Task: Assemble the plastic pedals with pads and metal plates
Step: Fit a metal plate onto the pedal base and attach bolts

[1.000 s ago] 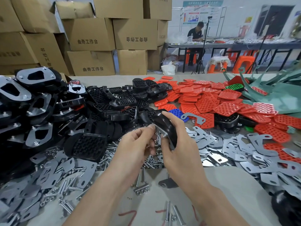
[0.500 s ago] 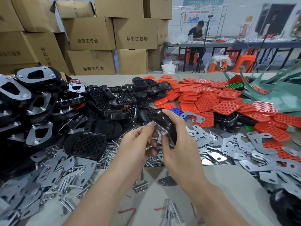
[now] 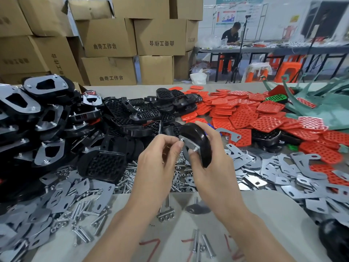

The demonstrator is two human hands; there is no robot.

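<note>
Fastening: right hand (image 3: 213,167) grips the black pedal (image 3: 203,136) with metal plate (image 3: 189,146) — left hand (image 3: 160,157) pinches what looks like a nut (image 3: 181,139) at its corner; next, thread it straight.

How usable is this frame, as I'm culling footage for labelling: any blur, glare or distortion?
Head view: left hand, right hand and the black pedal they grip are sharp; wide-angle bending bows the cardboard boxes near the edges; top right corner smeared; even light, mild sheen on metal plates.
</note>
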